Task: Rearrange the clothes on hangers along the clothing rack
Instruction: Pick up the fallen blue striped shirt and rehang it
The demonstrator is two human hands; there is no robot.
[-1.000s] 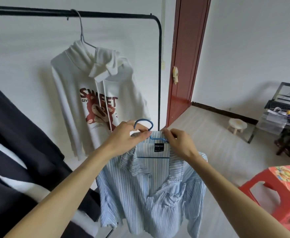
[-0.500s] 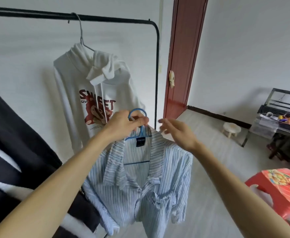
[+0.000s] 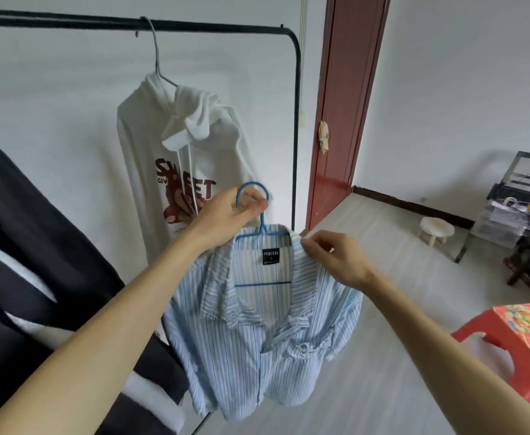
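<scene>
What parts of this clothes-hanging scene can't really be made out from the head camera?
- Black metal clothing rack: its left end is cut off by the frame edge.
- Dark black-and-white garment: cropped at the left, type unclear.
- White hoodie: its print is partly covered by the left hand.
- Blue plastic hanger: its arms are hidden inside the blue striped shirt.
- Clutter on the black table: too small to tell.

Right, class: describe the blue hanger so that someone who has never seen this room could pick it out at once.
Start at the black clothing rack by the white wall. Below its rail, the left hand holds the blue hanger by its hook, carrying a blue striped shirt. Unlike the grey wire hanger under the white hoodie, it is off the rail.
</scene>
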